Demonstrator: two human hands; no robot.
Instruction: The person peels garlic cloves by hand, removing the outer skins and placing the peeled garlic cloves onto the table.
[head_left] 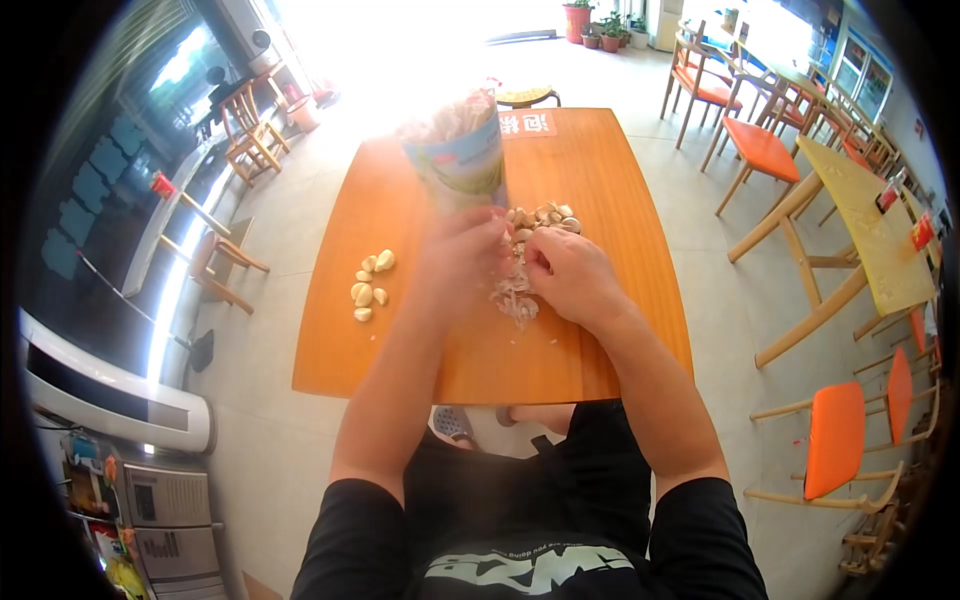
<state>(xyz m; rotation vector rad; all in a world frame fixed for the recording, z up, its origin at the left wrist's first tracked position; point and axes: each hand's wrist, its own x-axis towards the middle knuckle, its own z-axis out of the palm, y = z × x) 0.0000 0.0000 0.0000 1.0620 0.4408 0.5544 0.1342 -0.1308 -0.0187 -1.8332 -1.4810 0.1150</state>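
Over the middle of the wooden table [570, 360], my left hand [465, 250] is smeared by motion, in front of a tall patterned container [455, 165] with pale contents. Its fingers are too blurred to read. Close to its right, my right hand [575, 275] has its fingers curled together at the pile of garlic cloves in skins [560, 215]; what they hold, if anything, is hidden. Pale papery skins [517, 300] lie between and below the hands. Several peeled garlic cloves [363, 293] are grouped on the table's left part.
A stool [530, 97] stands beyond the table's far edge, near a red-and-white sign [527, 123]. Orange-seated chairs [760, 150] and a yellow table [860, 220] are on the right. Wooden chairs [252, 130] stand on the left.
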